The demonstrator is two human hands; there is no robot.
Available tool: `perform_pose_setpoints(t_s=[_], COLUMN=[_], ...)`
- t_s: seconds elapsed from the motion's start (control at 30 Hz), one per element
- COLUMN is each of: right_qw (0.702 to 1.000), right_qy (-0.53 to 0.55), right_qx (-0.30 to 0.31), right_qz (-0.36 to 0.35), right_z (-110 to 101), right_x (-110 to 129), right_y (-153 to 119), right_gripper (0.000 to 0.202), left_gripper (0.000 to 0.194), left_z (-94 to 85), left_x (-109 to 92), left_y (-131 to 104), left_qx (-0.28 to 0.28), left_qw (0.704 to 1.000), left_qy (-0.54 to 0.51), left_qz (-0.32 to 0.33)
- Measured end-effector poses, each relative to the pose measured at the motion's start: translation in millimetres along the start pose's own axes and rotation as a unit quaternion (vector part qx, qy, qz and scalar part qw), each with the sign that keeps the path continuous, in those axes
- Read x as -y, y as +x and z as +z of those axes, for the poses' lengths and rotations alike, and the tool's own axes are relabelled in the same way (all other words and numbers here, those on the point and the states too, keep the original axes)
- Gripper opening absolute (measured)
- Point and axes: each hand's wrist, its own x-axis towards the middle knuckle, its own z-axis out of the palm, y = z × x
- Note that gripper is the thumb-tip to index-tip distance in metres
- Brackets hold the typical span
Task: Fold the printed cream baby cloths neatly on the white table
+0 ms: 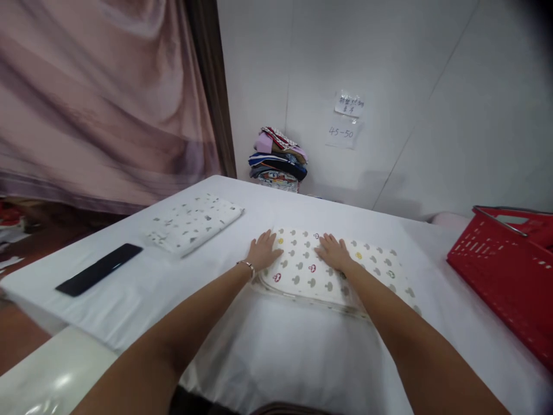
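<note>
One red basket [505, 276] stands right of the mushroom-print cloth [305, 272], another cloth [196, 223] left

Folded mushroom-print cloth [315, 268]: partly hidden under R hand [333, 252] & R forearm [397, 323]; bit of its L end under L hand [261, 252]. R forearm & L forearm [173, 340] cut off at btm edge. Red basket [505, 271] cut by R edge; contents can't be made out. Pink curtain [108, 104] runs off top & L edges. Clothes stack [279, 155], upper ctr: base hidden behind white table [164, 282]. Writing on upper sign [349, 105] too blurry to read. Clutter [12, 230], far L: can't ID. Pale glossy surface [56, 374], lower L, cut off.
</note>
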Motion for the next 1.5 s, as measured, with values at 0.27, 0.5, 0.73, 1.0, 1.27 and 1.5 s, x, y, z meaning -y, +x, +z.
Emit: perform_pose_setpoints(t_s=[0.27,0.5,0.73,1.0,1.27,1.5], right_qw=[0.994,0.996,0.986,0.985,0.987,0.986], right_qy=[0.004,0.015,0.029,-0.01,0.004,0.026], right_qx=[0.014,0.025,0.007,-0.005,0.02,0.054], right_qz=[-0.112,-0.084,-0.163,-0.17,-0.161,-0.157], right_z=[25.9,19.6,28.5,38.8,33.7,28.9], right_x=[50.0,55.6,98.9,104.1,107.0,107.0], right_y=[-62.7,-67.9,-85.8,-88.2,-91.1,-89.8], right_gripper=[0.071,0.069,0.066,0.068,0.073,0.075], left_gripper=[0.055,0.038,0.037,0.053,0.037,0.022], left_z=[10.0,12.4,9.6,4.8,3.5,8.4], left_x=[23.3,27.1,31.9,12.1,1.3,6.9], left_y=[-54.6,-61.9,-93.8,-97.0,-91.8,-92.4], left_qx=[-0.05,-0.098,-0.103,-0.024,-0.052,-0.067], left_qw=[0.982,0.946,0.96,0.981,0.974,0.971], left_qy=[-0.159,-0.278,-0.217,-0.113,-0.161,-0.174], left_qz=[-0.086,-0.136,-0.147,-0.156,-0.148,-0.15])
